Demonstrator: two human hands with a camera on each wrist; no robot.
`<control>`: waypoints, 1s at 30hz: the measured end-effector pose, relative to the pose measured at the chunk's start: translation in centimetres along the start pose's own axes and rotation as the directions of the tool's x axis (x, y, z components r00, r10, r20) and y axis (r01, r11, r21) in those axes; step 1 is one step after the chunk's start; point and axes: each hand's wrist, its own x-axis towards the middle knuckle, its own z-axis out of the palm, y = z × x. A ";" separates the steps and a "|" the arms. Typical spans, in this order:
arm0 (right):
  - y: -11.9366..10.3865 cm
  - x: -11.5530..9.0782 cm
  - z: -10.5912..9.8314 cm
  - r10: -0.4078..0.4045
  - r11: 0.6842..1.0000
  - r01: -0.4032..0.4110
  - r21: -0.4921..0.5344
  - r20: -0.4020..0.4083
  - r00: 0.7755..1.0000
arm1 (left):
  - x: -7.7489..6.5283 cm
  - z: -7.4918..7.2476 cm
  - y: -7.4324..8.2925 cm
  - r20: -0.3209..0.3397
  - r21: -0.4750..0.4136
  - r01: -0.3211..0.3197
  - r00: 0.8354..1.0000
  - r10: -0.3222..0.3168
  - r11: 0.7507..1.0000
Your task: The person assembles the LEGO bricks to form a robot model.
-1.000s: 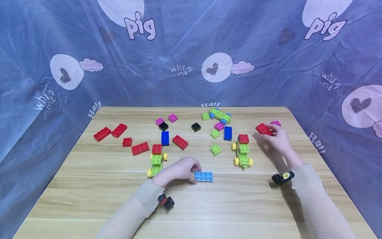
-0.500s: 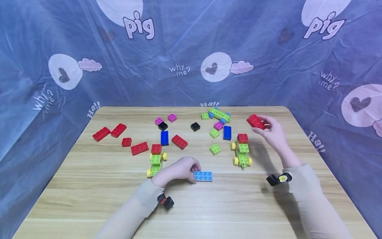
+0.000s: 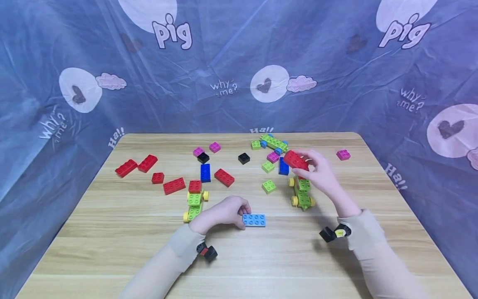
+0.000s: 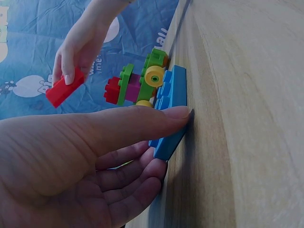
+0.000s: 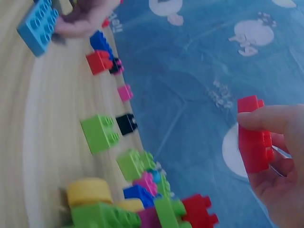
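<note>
My left hand (image 3: 225, 211) pinches the left end of a light blue eight-stud brick (image 3: 254, 220), thumb on one side, fingers on the other; the brick lies on the table. Raised in the air, my right hand (image 3: 317, 168) holds a long red brick (image 3: 295, 160) between thumb and fingers. In the head view the red brick appears over the back of a green toy car (image 3: 304, 195) with yellow wheels. The right wrist view shows the held red brick (image 5: 254, 137) apart from the car's red top brick (image 5: 197, 211). A similar green car (image 3: 194, 203) stands beside my left wrist.
Several loose red bricks (image 3: 174, 185) lie at the left. Two dark blue bricks (image 3: 205, 172), black bricks (image 3: 244, 158), pink bricks (image 3: 343, 155) and lime bricks (image 3: 268, 186) are scattered farther back. A green car base (image 3: 274, 143) with blue wheels sits near the back edge.
My right hand has lifted the red brick from the right side and carried it left towards the yellow-wheeled car, uncovering a pink brick. The left hand and light blue brick have stayed in place.
</note>
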 end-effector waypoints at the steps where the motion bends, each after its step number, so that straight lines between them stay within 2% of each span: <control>1: -0.2 -0.1 0.3 0.004 1.000 -0.004 0.004 0.020 1.000 | 0.0 0.0 0.0 -0.001 0.000 -0.001 1.000 0.001 1.000; 7: -0.7 -0.6 2.2 -0.020 0.999 0.016 0.038 0.108 0.994 | 0.0 -0.1 0.0 -0.002 -0.004 -0.003 1.000 0.003 1.000; 15: -0.5 -1.7 4.8 -0.092 0.994 0.082 0.067 0.170 0.981 | 0.0 -0.1 0.1 0.005 0.000 0.004 1.000 -0.004 1.000; 21: -0.5 -2.5 6.4 -0.103 0.992 0.084 0.090 0.227 0.968 | 0.0 -0.1 0.2 0.009 -0.009 0.006 1.000 -0.006 1.000; 23: -0.5 -2.9 6.7 -0.109 0.992 0.088 0.093 0.259 0.960 | 0.0 -0.2 0.2 0.011 -0.011 0.005 1.000 -0.005 1.000; 30: 0.3 -3.8 7.6 -0.157 0.986 0.124 0.107 0.390 0.908 | -0.2 -0.2 0.4 0.002 -0.005 -0.007 1.000 0.007 1.000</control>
